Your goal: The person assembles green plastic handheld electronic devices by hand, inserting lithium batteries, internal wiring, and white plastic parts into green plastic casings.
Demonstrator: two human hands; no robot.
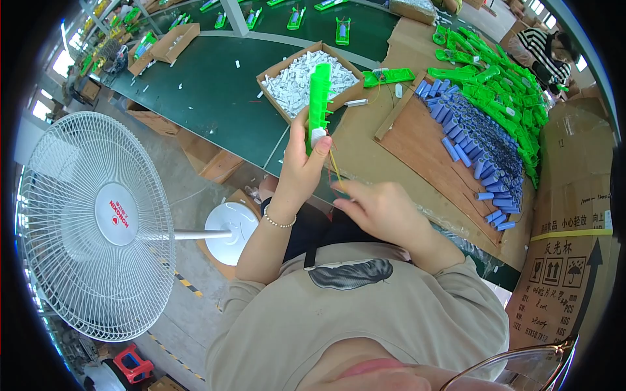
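Observation:
My left hand (297,166) holds a long, bright green plastic shell (319,94) upright, with the thumb pressed near its lower end. At that end, next to the thumb, sits a small white part (317,135). Thin yellow and red wires (335,168) hang from the shell toward my right hand (381,208). The right fingers are closed in a pinch at the wires' lower stretch; the exact tips are partly hidden. Behind the shell stands an open cardboard box (274,104) full of small white parts (297,81).
Blue cylindrical cells (466,130) lie on a brown board (417,143) at right, beside heaped green shells (495,88). Another green shell (391,77) with wires lies beyond the box. A white fan (98,221) stands left, a large carton (567,182) right. A person (548,55) sits far right.

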